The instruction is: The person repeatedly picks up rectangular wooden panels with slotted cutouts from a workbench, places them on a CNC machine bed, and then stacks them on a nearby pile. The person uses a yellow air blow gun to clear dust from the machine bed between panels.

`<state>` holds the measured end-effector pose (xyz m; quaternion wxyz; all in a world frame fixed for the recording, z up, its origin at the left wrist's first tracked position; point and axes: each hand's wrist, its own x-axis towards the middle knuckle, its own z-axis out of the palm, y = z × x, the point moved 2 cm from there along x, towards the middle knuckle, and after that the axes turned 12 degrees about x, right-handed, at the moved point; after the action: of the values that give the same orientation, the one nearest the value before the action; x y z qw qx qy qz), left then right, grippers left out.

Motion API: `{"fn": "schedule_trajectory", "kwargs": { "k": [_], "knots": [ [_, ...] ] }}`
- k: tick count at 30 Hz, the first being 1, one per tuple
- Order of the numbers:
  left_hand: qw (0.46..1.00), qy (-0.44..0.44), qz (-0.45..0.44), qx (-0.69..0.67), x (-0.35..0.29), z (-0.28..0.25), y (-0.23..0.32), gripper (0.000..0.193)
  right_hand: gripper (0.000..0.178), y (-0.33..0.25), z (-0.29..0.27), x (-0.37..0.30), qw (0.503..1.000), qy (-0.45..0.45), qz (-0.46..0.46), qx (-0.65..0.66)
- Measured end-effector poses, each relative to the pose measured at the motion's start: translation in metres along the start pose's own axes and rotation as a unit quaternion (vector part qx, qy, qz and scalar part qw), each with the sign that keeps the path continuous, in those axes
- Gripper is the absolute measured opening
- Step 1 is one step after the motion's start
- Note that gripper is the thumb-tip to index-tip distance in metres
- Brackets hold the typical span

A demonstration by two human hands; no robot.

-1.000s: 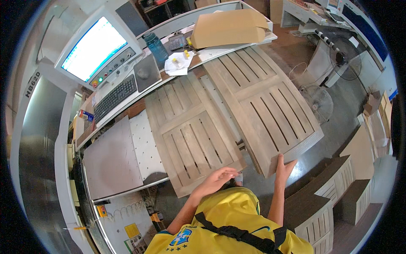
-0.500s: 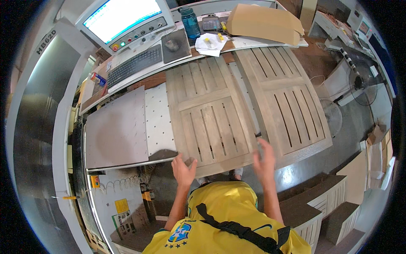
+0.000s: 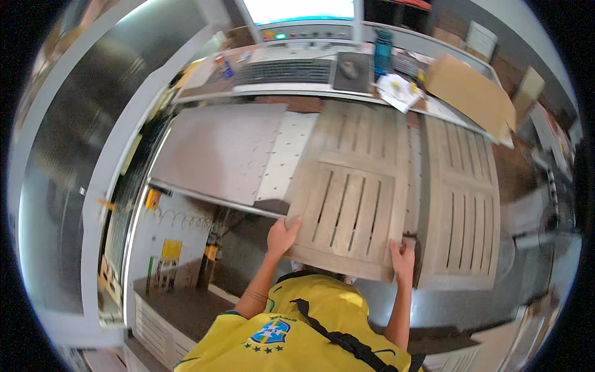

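A slatted wooden door panel [image 3: 356,162] lies in front of me, its near end jutting past the edge of the table. My left hand [image 3: 283,236] grips its left edge near the front corner, thumb on top and fingers underneath. On the opposite edge my right hand [image 3: 403,257] is closed, with the thumb on the wood and fingers curled at the side. A second slatted panel [image 3: 460,193] lies to the right, separated from the first by a narrow gap. To the left a flat greyish board [image 3: 214,152] rests on the perforated white tabletop [image 3: 282,161].
Behind the panels a shelf carries a keyboard [image 3: 284,71], a mouse on a pad [image 3: 352,71], a blue bottle [image 3: 382,53], crumpled paper [image 3: 398,92] and a cardboard piece [image 3: 471,96]. A monitor [image 3: 300,18] stands above. A large grey machine [image 3: 118,111] rises at left.
Both hands have closed on the near panel's edges, where before they hovered beside it with fingers apart. My view has turned left, so the whole scene sits further right.
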<state>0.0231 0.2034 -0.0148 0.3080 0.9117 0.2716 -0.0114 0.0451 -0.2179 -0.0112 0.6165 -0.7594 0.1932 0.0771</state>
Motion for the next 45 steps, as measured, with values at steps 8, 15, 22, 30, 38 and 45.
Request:
{"fn": "schedule_trajectory", "kwargs": {
  "k": [8,15,22,30,38,45],
  "knots": [
    [0.999,0.017,-0.042,-0.010,-0.041,-0.043,-0.034,0.073,0.043,0.001,0.034,-0.038,0.991,-0.029,-0.131,0.017],
    [0.984,0.066,-0.156,-0.051,-0.095,-0.109,-0.082,0.065,0.040,-0.020,0.096,-0.067,0.986,-0.121,-0.104,0.056],
    [0.935,0.117,-0.287,-0.172,-0.134,-0.150,-0.159,0.052,0.046,-0.037,0.192,-0.067,0.965,-0.234,-0.121,-0.003],
    [0.886,0.210,-0.324,-0.258,-0.142,-0.181,-0.260,0.046,0.046,-0.070,0.332,-0.073,0.924,-0.359,-0.129,-0.010],
    [0.804,0.221,-0.333,-0.440,-0.075,-0.155,-0.288,0.044,0.048,-0.067,0.385,-0.059,0.867,-0.358,0.129,0.323],
    [0.886,-0.181,-0.160,-0.395,0.016,-0.158,-0.230,0.046,0.039,-0.057,0.475,-0.108,0.937,-0.290,0.004,0.195]
  ]
}}
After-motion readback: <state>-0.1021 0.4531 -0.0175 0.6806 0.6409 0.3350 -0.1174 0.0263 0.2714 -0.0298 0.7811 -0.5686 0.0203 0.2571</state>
